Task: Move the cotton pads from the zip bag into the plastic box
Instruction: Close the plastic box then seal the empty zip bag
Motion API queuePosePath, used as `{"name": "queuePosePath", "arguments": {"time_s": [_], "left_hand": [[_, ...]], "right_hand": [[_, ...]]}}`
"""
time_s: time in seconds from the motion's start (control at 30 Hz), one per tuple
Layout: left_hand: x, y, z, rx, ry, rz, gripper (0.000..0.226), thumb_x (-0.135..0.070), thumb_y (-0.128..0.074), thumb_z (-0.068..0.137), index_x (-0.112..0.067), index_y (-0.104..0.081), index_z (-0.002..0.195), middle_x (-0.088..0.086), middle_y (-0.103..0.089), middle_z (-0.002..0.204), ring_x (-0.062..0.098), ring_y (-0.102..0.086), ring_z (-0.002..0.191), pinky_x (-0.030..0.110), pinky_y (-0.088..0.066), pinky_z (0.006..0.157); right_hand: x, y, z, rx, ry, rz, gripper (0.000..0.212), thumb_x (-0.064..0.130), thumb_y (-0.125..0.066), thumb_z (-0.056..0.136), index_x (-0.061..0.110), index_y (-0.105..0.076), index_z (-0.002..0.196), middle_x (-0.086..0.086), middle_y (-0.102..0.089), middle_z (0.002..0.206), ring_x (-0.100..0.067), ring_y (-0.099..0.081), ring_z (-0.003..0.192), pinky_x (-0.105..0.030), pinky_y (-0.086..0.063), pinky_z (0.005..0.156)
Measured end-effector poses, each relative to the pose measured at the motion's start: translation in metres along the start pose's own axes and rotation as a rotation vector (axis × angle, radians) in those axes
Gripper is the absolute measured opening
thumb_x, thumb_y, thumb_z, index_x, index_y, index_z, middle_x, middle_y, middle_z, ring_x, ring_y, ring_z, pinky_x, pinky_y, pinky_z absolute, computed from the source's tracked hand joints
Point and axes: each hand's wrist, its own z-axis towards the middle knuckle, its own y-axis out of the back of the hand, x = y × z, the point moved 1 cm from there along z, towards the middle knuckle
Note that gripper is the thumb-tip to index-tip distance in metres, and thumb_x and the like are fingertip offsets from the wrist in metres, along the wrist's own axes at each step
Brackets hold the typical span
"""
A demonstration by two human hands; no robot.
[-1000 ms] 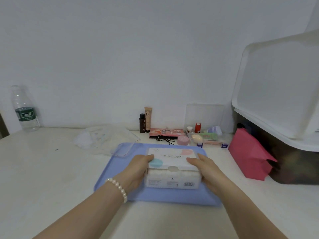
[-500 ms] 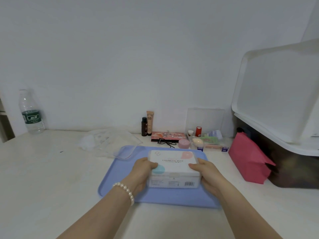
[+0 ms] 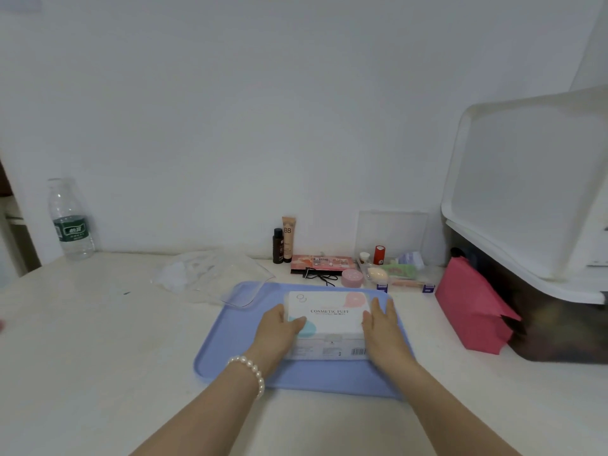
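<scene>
Since the earlier frame, the right hand (image 3: 381,327) has been straightened beside the lidded white plastic box (image 3: 325,324), which is steadied by the left hand (image 3: 279,330), thumb curled over its lid, on the blue tray (image 3: 230,357).

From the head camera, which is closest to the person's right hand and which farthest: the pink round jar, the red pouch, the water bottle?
From the right hand:
1. Pink round jar, just beyond the blue tray's far edge.
2. Red pouch, off to the right beside the storage bin.
3. Water bottle, far left by the wall.
</scene>
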Motion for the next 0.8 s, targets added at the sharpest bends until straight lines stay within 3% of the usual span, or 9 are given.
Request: {"name": "queuePosePath", "arguments": {"time_s": [0.07, 0.13, 0.27, 0.37, 0.5, 0.57, 0.63, 0.7, 0.8], "left_hand": [[-0.001, 0.0, -0.008, -0.069, -0.135, 0.203, 0.053, -0.025, -0.055, 0.093, -0.013, -0.036, 0.142, -0.002, -0.029, 0.151, 0.02, -0.029, 0.139, 0.035, -0.023, 0.115], [0.0, -0.005, -0.018, -0.141, -0.39, 0.453, 0.049, -0.028, -0.043, 0.099, -0.02, -0.029, 0.145, -0.005, -0.015, 0.156, 0.013, -0.01, 0.145, 0.028, -0.01, 0.117], [0.012, -0.014, -0.028, -0.052, -0.602, 0.811, 0.078, -0.045, 0.002, 0.081, -0.017, -0.038, 0.142, -0.004, -0.019, 0.152, 0.015, -0.019, 0.144, 0.021, 0.002, 0.113], [0.005, -0.01, -0.027, -0.072, -0.66, 0.961, 0.062, -0.026, -0.017, 0.084, -0.008, -0.051, 0.133, -0.005, -0.029, 0.141, 0.019, -0.042, 0.133, 0.027, -0.014, 0.11], [0.004, -0.007, -0.009, 0.076, -0.58, 1.011, 0.051, -0.016, -0.017, 0.1, -0.011, -0.009, 0.15, 0.004, -0.002, 0.158, 0.017, 0.002, 0.146, 0.024, 0.012, 0.112], [-0.003, -0.007, 0.002, 0.107, -0.58, 1.014, 0.05, -0.017, -0.022, 0.102, -0.011, -0.009, 0.15, 0.005, -0.002, 0.159, 0.018, 0.003, 0.146, 0.026, 0.009, 0.113], [-0.009, -0.005, 0.013, 0.163, -0.554, 1.02, 0.052, -0.022, -0.026, 0.102, -0.011, -0.01, 0.15, 0.006, -0.003, 0.159, 0.018, 0.003, 0.146, 0.029, 0.006, 0.115], [-0.01, 0.0, 0.026, 0.169, -0.533, 1.043, 0.053, -0.026, -0.031, 0.101, -0.01, -0.014, 0.149, 0.006, -0.006, 0.159, 0.02, 0.001, 0.146, 0.035, 0.002, 0.116], [-0.008, 0.02, 0.034, 0.017, -0.655, 1.068, 0.044, -0.015, -0.058, 0.084, -0.008, -0.053, 0.127, 0.015, -0.043, 0.142, 0.034, -0.031, 0.138, 0.052, -0.015, 0.114]], "right_hand": [[0.006, -0.002, -0.006, -0.231, 0.158, -0.265, 0.045, 0.028, -0.029, 0.101, 0.014, -0.033, 0.143, -0.016, -0.013, 0.156, -0.03, -0.012, 0.144, -0.044, -0.01, 0.115], [0.019, -0.009, -0.015, -0.278, 0.35, -0.357, 0.05, 0.036, -0.019, 0.101, 0.016, -0.058, 0.125, -0.013, -0.049, 0.138, -0.027, -0.044, 0.129, -0.045, -0.022, 0.109], [0.028, -0.03, -0.027, -0.136, 0.392, -0.518, 0.075, 0.036, 0.001, 0.1, 0.022, -0.073, 0.1, 0.0, -0.071, 0.107, -0.021, -0.068, 0.098, -0.04, -0.029, 0.093], [0.023, -0.037, -0.022, -0.078, 0.381, -0.541, 0.078, 0.034, 0.002, 0.1, 0.021, -0.075, 0.097, 0.001, -0.072, 0.103, -0.02, -0.07, 0.093, -0.039, -0.031, 0.089], [0.023, -0.035, -0.005, -0.078, 0.359, -0.526, 0.082, 0.034, 0.004, 0.099, 0.024, -0.076, 0.092, 0.005, -0.073, 0.099, -0.016, -0.071, 0.089, -0.037, -0.056, 0.077], [0.028, -0.03, 0.006, -0.064, 0.332, -0.559, 0.089, 0.04, 0.013, 0.096, 0.021, -0.073, 0.103, 0.001, -0.069, 0.112, -0.02, -0.067, 0.101, -0.04, -0.053, 0.083], [0.035, -0.025, 0.017, 0.011, 0.391, -0.536, 0.097, 0.052, 0.026, 0.084, 0.016, -0.046, 0.137, -0.005, -0.039, 0.146, -0.027, -0.038, 0.135, -0.046, -0.026, 0.11], [0.04, -0.024, 0.023, 0.094, 0.369, -0.473, 0.071, 0.049, 0.009, 0.09, 0.019, -0.015, 0.149, -0.002, -0.009, 0.158, -0.023, -0.006, 0.145, -0.043, 0.0, 0.116], [0.044, -0.024, 0.032, 0.098, 0.325, -0.483, 0.052, 0.034, -0.02, 0.101, 0.018, -0.01, 0.15, -0.003, -0.004, 0.158, -0.023, 0.0, 0.145, -0.044, 0.002, 0.116]]}}
